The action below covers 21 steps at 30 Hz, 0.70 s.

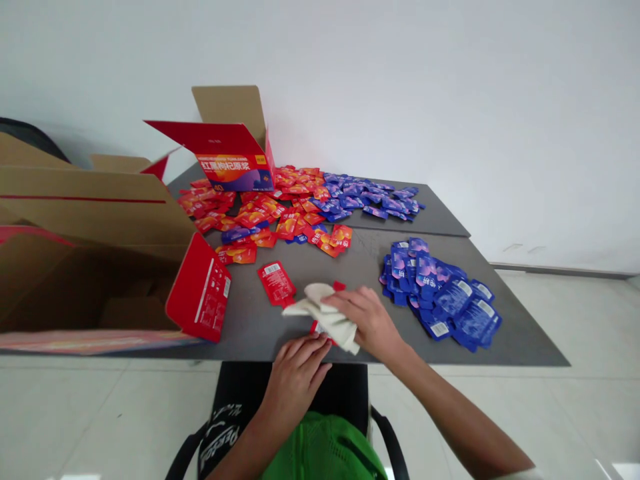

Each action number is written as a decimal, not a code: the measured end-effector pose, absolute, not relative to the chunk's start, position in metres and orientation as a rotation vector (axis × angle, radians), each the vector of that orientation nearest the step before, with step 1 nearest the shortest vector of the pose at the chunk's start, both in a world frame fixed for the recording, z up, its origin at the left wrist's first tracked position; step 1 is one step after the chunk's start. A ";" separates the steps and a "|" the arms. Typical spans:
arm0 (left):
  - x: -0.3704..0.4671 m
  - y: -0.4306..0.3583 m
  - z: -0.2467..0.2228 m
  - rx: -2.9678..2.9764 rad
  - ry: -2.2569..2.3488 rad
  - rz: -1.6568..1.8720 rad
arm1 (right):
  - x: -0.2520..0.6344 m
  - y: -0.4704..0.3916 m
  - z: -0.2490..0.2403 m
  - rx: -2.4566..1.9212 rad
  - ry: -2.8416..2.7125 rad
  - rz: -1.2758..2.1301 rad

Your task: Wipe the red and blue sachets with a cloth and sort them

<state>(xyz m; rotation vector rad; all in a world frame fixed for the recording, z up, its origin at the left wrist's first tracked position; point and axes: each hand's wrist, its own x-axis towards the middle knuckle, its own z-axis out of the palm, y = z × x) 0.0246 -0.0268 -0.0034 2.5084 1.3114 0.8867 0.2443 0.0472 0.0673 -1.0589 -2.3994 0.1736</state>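
Note:
My right hand (367, 317) is closed around a folded white cloth (327, 313), which rests over a red pouch (316, 327) near the table's front edge. The cloth hides most of that pouch; only small red parts show around it. With bent fingers, my left hand (297, 373) holds the pouch's near end at the table edge, its thumb lying lower. Another red pouch (277, 283), its printed back up, lies just left of the cloth. To the right is a heap of blue pouches (440, 293).
An open carton (205, 293) with a red flap fills the table's left side. Behind stands a smaller open red box (235, 170). Loose red-orange pouches (255, 213) and blue-purple pouches (373, 197) spread across the back of the grey table (360, 260). A white wall rises behind.

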 end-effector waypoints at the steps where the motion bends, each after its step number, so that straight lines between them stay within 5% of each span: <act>1: 0.025 -0.027 -0.003 2.498 1.330 0.883 | 0.242 0.038 0.064 -1.013 -2.470 0.221; 11: 0.025 -0.025 -0.003 2.500 1.307 0.976 | 0.267 0.099 0.062 -1.296 -2.290 0.024; 21: 0.026 -0.027 -0.001 2.461 1.312 0.942 | 0.250 0.043 0.042 -1.063 -2.411 0.333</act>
